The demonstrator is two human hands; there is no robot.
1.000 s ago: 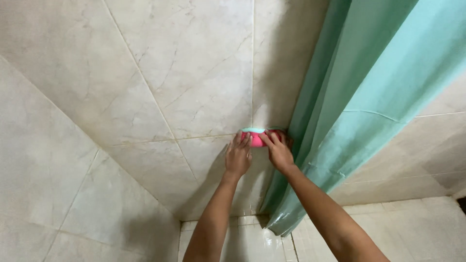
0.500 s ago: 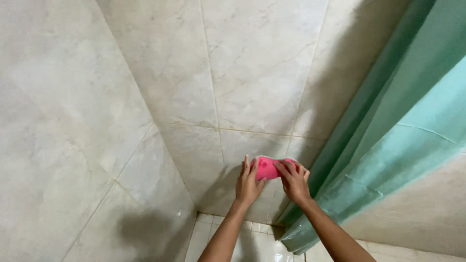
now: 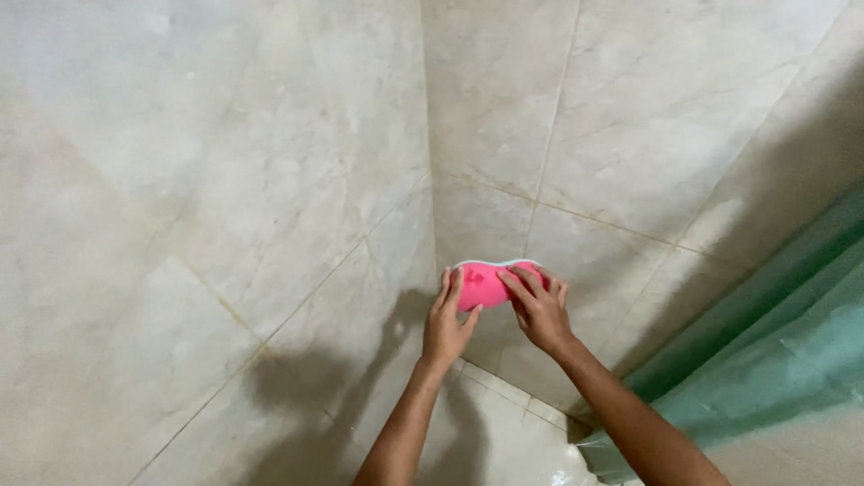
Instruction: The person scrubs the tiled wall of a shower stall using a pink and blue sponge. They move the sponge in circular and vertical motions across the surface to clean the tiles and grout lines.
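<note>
I grip the pink sponge [image 3: 486, 283] between my left hand [image 3: 447, 322] and right hand [image 3: 540, 310], fingers curled on its ends, against the tiled wall [image 3: 630, 135] near the corner.

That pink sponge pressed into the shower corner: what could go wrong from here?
The pink sponge is held only at its ends by the left hand and right hand, so it might slip free. The floor tiles look glossy, perhaps wet, so footing could be slippery. The green shower curtain hangs close and may get in the way.
</note>
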